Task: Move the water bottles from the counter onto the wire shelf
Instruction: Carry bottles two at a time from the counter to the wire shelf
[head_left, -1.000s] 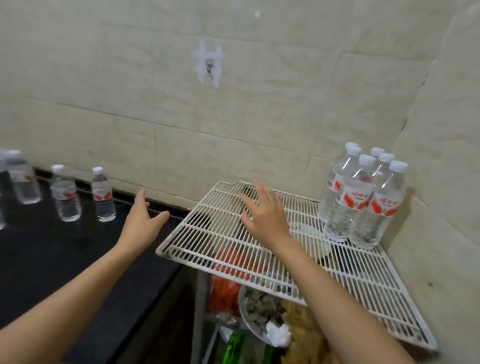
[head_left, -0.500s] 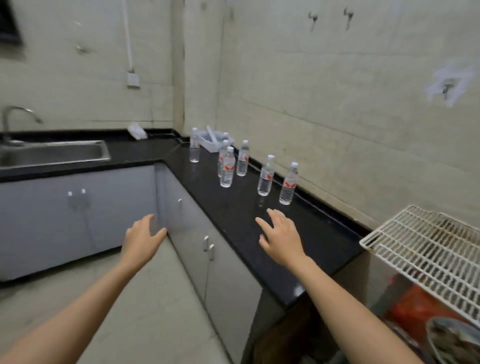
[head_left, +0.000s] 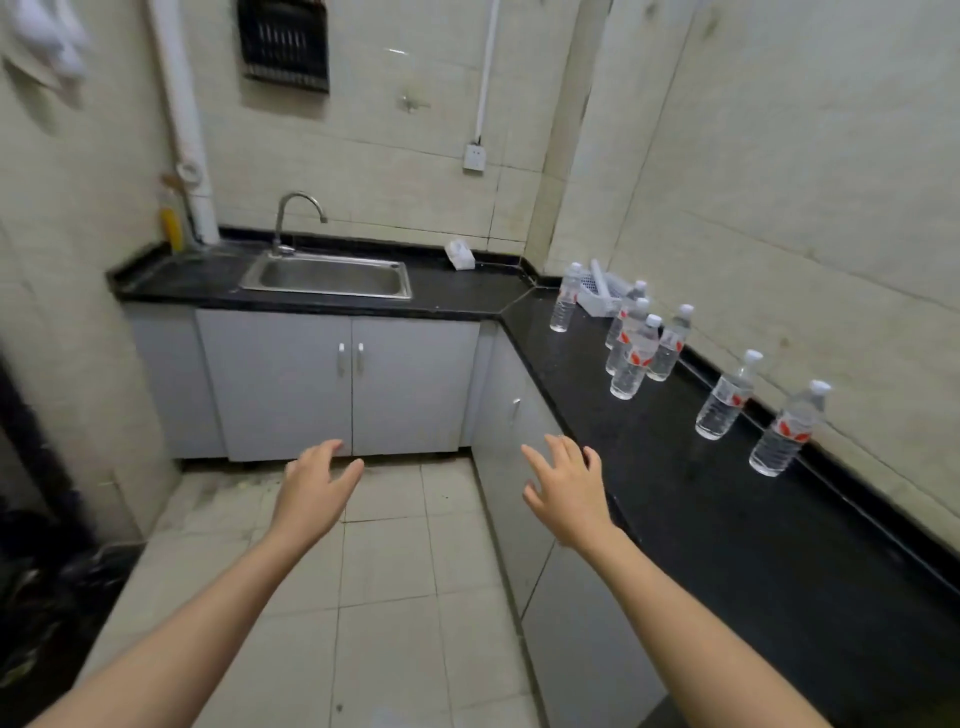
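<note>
I see seven clear plastic water bottles (head_left: 630, 362) standing along the right run of the black stone L-shaped counter (head_left: 691, 499); the steel sink (head_left: 327, 275) sits in its back run, left of them.

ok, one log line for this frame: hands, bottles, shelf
left hand: open, empty | right hand: open, empty, beside counter edge | water bottles: upright on counter, untouched | wire shelf: not in view
</note>
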